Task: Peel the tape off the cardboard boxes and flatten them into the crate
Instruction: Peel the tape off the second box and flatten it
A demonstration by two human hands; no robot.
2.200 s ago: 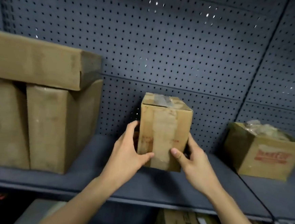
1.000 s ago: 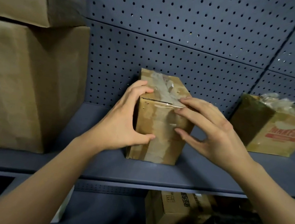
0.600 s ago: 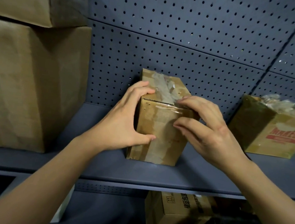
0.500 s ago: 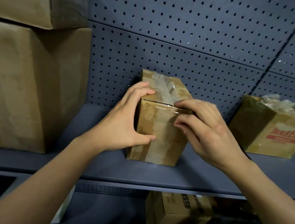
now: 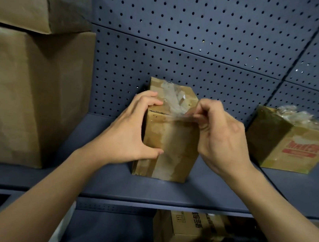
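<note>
While the small cardboard box stood upright on the blue-grey shelf, close against the pegboard behind it, we steadied it with our left hand: the fingers curled over its top left edge and the thumb pressed against the front face lower down. Our right hand, fingers curled tight, pinched a strip of clear tape at the box's top front edge. The pinched end stood lifted off the cardboard toward the right, and the rest lay wrinkled across the top of the box. More tape ran down the middle of the front face to the bottom. To the left, apart from the small box, stood a large cardboard box with a second large box resting on top of it. To the right, on the neighbouring shelf section, sat an open box with red print on its front and crumpled clear plastic showing at its top. Below the shelf we saw a printed carton on a lower level.
</note>
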